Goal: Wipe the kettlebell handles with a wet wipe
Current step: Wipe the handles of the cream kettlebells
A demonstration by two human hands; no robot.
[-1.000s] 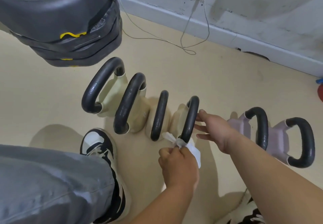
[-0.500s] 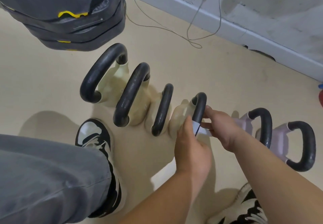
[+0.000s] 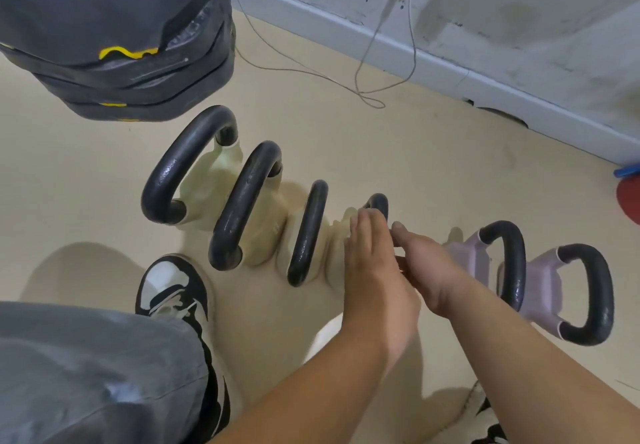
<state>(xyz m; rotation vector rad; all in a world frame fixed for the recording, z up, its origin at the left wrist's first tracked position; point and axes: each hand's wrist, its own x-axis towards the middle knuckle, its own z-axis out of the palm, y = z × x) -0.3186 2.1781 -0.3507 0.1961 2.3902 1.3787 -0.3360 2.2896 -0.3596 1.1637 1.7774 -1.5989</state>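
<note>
Six kettlebells (image 3: 207, 184) line the beige floor (image 3: 346, 145). The left hand (image 3: 374, 270) lies straight-fingered along the fourth cream kettlebell's black loop handle (image 3: 380, 203). The right hand (image 3: 427, 270) sits just beside it, its fingers hidden, as is the wet wipe. If the wipe bunches underneath, skin rather than cloth likely rubs the handle.

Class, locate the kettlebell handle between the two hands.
Head view, centre: fourth cream kettlebell's handle, mostly hidden between left hand and right hand, directly left of the lilac kettlebells.

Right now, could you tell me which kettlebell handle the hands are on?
The fourth handle from the left, on the last cream kettlebell; left hand and right hand cover most of it.
</note>
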